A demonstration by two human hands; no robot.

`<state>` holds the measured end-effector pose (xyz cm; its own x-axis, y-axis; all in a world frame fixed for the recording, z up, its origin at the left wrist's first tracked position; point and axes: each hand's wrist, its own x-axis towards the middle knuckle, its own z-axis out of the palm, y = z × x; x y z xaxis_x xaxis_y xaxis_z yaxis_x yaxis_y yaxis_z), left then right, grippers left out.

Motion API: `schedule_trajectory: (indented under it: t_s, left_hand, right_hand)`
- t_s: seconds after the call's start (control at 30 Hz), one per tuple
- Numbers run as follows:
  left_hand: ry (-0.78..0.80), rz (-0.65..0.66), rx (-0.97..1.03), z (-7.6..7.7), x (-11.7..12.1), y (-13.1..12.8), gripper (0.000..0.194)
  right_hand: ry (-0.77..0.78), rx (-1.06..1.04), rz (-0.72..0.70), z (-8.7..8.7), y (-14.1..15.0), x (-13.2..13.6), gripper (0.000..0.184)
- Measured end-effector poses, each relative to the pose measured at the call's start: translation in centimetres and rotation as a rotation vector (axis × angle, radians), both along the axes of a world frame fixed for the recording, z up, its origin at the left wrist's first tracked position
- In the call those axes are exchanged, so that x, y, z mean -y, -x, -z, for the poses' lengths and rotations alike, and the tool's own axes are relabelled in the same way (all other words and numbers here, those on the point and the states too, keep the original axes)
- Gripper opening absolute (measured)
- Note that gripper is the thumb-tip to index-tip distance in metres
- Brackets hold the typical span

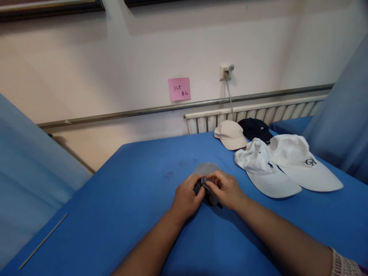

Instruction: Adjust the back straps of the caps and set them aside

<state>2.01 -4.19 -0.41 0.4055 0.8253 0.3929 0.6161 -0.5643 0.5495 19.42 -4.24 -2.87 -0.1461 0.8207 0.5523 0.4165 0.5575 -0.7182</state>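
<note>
A: Where's the grey cap [206,167]?

B: On the blue cloth [115,211], right in front of the person, between the two hands. Its pale rounded edge shows just beyond the fingers, on the side away from the body

A: And the hands?

B: The left hand [184,196] has thumb and fingers closed on the dark band [197,188] from the left. The right hand [230,190] comes in from the other side, thumb and forefinger pinching a small piece next to the left fingertips. Exactly what it is, I can't tell, it's too small

A: Which hand is nearer?

B: Neither, really, they meet over the cap. A dark strap end [219,205] pokes out below the right hand, slanting toward the body and to the right

A: Further out?

B: Off to the right, a white cap with a rider logo [266,178] overlaps a white cap with letters [291,151], with a beige cap [229,132] and a dark cap [253,128] behind. Far left, a thin stick [43,241], and on the wall, a pink note [179,88]
</note>
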Motion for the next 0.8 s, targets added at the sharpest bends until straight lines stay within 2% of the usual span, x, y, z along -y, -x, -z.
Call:
schedule_trajectory:
  t_s: [0.2,0.33,0.5,0.67,0.8]
  left_hand:
    - [0.162,0.026,0.199,0.4,-0.4,0.3,0.03]
    - [0.158,-0.019,0.207,0.7,-0.5,0.3,0.025]
    - [0.148,-0.03,0.201,0.4,-0.3,0.1,0.021]
    - [0.172,0.002,0.254,0.6,-0.2,0.0,0.019]
    - [0.193,0.015,0.269,0.9,-0.3,0.0,0.018]
  right_hand:
    - [0.205,-0.211,0.057,0.3,-0.2,-0.8,0.011]
    - [0.373,-0.387,-0.048,0.6,-0.1,-1.1,0.018]
    - [0.507,-0.563,-0.163,0.6,0.1,-1.3,0.029]
    - [0.67,-0.652,-0.229,0.0,-0.2,-1.4,0.038]
    - [0.674,-0.61,-0.202,0.0,-0.1,-1.4,0.032]
